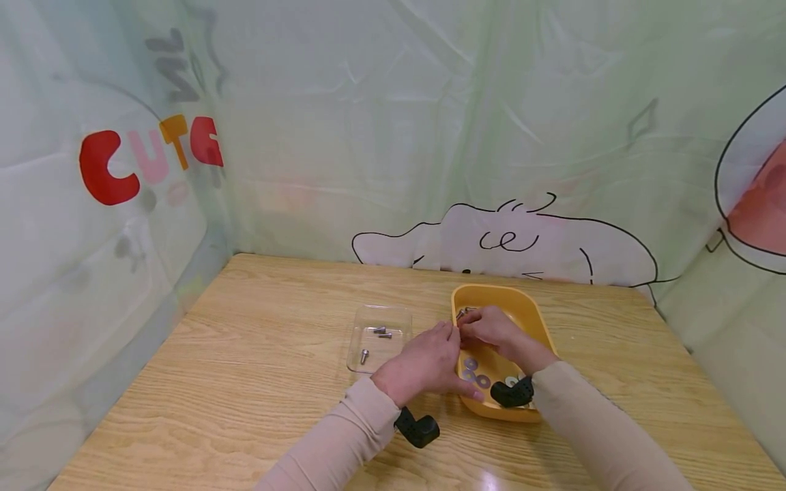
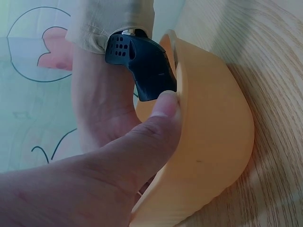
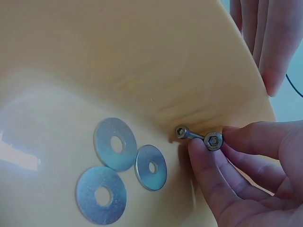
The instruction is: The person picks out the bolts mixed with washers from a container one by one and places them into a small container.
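Observation:
A yellow plastic bin (image 1: 531,310) stands on the table with my right hand (image 1: 491,327) reaching inside it. In the right wrist view, the thumb and a finger of that hand pinch a socket head screw (image 3: 214,141). Another socket head screw (image 3: 182,132) lies right beside it, close to the bin wall. Several flat washers (image 3: 102,195) lie on the bin floor nearby. My left hand (image 1: 430,361) holds the bin's left rim, its thumb (image 2: 165,105) over the edge and its fingers (image 3: 272,47) along the outside.
Left of the bin, a clear shallow tray (image 1: 359,341) holds several screws (image 1: 364,356). More screws (image 1: 464,311) show at the bin's far left corner. A wooden table (image 1: 245,354) carries everything, with a printed curtain (image 1: 344,136) behind.

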Tool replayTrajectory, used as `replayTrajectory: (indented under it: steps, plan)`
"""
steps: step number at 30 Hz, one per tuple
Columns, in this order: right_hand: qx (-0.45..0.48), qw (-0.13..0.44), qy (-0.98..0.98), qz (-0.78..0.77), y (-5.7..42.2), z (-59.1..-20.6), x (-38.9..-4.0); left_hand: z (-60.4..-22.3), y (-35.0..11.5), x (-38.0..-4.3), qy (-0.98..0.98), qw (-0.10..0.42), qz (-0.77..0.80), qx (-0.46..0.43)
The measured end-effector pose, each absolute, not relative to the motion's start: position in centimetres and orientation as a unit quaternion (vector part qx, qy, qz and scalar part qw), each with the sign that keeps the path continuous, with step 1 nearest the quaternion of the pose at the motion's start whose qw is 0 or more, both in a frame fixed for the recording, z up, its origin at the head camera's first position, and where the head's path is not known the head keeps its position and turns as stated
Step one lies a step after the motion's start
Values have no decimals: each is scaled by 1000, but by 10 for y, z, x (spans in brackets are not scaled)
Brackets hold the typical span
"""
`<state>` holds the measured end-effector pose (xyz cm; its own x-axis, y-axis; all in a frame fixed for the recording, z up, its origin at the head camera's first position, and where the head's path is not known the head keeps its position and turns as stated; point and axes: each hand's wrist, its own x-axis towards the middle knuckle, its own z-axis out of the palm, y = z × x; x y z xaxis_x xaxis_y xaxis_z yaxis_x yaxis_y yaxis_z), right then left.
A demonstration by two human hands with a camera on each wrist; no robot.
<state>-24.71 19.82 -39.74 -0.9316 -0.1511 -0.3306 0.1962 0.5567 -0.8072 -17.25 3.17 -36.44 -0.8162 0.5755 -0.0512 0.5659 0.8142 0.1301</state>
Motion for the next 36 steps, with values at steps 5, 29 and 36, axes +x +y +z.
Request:
replayTrajectory:
  steps: [5,29,36]
  plan:
    - [13,188,854,-484,197,-396,-246,-363,31,-172,951,43,52,302]
    - [2,190,819,-542,206,-393,-246,-364,33,-172,951,33,39,306]
    - [-2,203,799,-566,210,-390,-247,-365,33,-173,951,33,49,303]
